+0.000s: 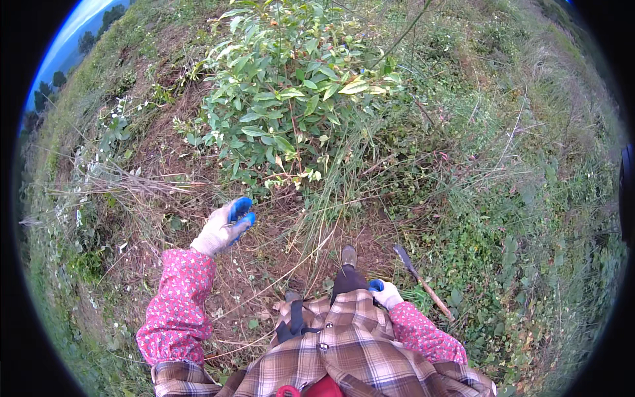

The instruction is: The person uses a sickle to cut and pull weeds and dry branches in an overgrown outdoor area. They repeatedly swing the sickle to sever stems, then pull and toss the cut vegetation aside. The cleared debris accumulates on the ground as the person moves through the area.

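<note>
My left hand (221, 228), in a pale knit glove with blue-coated fingers, is stretched out over the cut-over ground. Its thumb and fingers stand apart with nothing visible between them. Just beyond it grows a leafy shrub (278, 109) with some yellowing leaves. My right hand (386, 294), gloved the same way, rests against my thigh beside the plaid shirt (342, 322). Its fingers curl inward, and their inner side is hidden. To its right a long-bladed hand tool with a wooden handle (436, 300) lies on the weeds, apart from the hand.
Dry stalks (134, 183) lie left of the shrub. Long grass (337, 183) leans at its base, near my boot (349, 255). Dense low weeds (496, 278) cover the right side. A thin stem (404, 37) slants across the top, and the slope falls away at upper left.
</note>
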### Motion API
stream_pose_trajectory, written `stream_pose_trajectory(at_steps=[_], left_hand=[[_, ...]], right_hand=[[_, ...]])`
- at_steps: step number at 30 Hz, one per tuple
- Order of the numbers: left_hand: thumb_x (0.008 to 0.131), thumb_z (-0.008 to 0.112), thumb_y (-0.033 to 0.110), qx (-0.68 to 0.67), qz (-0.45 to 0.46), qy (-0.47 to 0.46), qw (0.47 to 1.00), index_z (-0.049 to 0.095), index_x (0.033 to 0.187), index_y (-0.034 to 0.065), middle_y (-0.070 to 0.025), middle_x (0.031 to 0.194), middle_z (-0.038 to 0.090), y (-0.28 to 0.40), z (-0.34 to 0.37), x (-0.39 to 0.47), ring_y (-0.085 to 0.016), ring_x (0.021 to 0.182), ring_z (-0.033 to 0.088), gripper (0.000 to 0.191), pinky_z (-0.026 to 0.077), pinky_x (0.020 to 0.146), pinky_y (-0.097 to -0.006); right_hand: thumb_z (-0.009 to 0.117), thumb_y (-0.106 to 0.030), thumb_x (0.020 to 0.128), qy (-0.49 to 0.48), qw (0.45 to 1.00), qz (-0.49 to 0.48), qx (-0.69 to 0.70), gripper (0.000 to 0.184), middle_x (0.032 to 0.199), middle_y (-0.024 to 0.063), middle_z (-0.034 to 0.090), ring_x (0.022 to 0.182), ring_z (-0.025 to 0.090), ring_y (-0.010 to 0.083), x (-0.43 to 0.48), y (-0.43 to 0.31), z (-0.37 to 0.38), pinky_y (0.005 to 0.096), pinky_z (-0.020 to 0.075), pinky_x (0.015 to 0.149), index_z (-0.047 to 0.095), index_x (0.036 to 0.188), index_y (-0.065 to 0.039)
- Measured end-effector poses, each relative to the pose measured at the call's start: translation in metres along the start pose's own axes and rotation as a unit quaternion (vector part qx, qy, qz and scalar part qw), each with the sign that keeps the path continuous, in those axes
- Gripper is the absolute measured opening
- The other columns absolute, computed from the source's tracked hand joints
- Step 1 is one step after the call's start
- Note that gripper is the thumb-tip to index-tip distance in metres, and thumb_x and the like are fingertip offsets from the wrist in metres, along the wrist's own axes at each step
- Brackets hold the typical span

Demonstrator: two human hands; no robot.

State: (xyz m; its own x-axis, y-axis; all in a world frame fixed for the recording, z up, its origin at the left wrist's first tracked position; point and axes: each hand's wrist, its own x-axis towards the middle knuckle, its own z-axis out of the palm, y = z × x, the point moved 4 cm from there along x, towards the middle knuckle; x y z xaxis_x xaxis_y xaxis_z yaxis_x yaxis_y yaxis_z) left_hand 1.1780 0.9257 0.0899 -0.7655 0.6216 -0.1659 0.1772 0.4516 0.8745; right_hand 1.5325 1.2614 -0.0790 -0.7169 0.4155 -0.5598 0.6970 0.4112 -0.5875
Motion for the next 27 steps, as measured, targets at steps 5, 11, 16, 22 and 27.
stream_pose_trajectory(at_steps=[5, 11, 16, 22, 27], left_hand=[[0.076, 0.067, 0.028, 0.159, 0.07, -0.12, 0.977, 0.047, 0.122, 0.0004, -0.0186, 0.115, 0.056, 0.054, 0.118, 0.024, -0.03, 0.107, 0.054, 0.057, 0.042, 0.092, -0.0362], [0.078, 0.062, 0.042, 0.116, 0.102, -0.188, 0.97, 0.042, 0.127, 0.0112, -0.0177, 0.116, 0.053, 0.077, 0.235, 0.087, -0.035, 0.105, 0.052, 0.062, 0.042, 0.089, -0.0417], [0.078, 0.06, 0.044, 0.195, 0.035, -0.21, 0.957, 0.042, 0.127, 0.012, -0.0184, 0.117, 0.053, 0.101, 0.306, 0.138, -0.035, 0.105, 0.052, 0.062, 0.041, 0.089, -0.0419], [0.077, 0.062, 0.043, 0.156, 0.015, -0.234, 0.959, 0.044, 0.125, 0.0094, -0.0184, 0.115, 0.054, 0.136, 0.343, 0.163, -0.035, 0.105, 0.052, 0.061, 0.042, 0.088, -0.0414], [0.078, 0.062, 0.037, 0.173, 0.006, -0.263, 0.949, 0.047, 0.122, 0.0072, -0.0188, 0.11, 0.057, 0.15, 0.347, 0.171, -0.035, 0.101, 0.055, 0.055, 0.044, 0.086, -0.0407]], right_hand=[[0.066, -0.029, 0.074, 0.012, 1.0, 0.019, -0.009, 0.035, 0.093, 0.0129, 0.065, 0.088, 0.061, 0.0284, 0.01, 0.019, -0.018, 0.0355, 0.0478, 0.079, 0.061, 0.101, -0.008], [0.065, -0.033, 0.073, -0.006, 0.996, 0.083, 0.034, 0.036, 0.094, 0.0137, 0.064, 0.091, 0.06, 0.03, 0.046, 0.058, -0.05, 0.0376, 0.0469, 0.081, 0.061, 0.102, -0.011], [0.064, -0.034, 0.072, -0.012, 0.991, 0.118, 0.07, 0.036, 0.094, 0.0145, 0.064, 0.091, 0.059, 0.0319, 0.089, 0.096, -0.098, 0.0389, 0.0462, 0.081, 0.062, 0.1, -0.011], [0.07, -0.017, 0.071, 0.189, 0.942, 0.093, 0.26, 0.05, 0.095, 0.0095, 0.064, 0.085, 0.062, 0.0196, 0.119, 0.093, -0.233, 0.0317, 0.0491, 0.078, 0.053, 0.116, -0.007], [0.072, -0.007, 0.07, 0.504, 0.82, -0.169, 0.213, 0.08, 0.121, 0.0129, 0.048, 0.107, 0.049, 0.0205, 0.176, 0.031, -0.43, 0.0298, 0.0509, 0.079, 0.028, 0.138, -0.01]])
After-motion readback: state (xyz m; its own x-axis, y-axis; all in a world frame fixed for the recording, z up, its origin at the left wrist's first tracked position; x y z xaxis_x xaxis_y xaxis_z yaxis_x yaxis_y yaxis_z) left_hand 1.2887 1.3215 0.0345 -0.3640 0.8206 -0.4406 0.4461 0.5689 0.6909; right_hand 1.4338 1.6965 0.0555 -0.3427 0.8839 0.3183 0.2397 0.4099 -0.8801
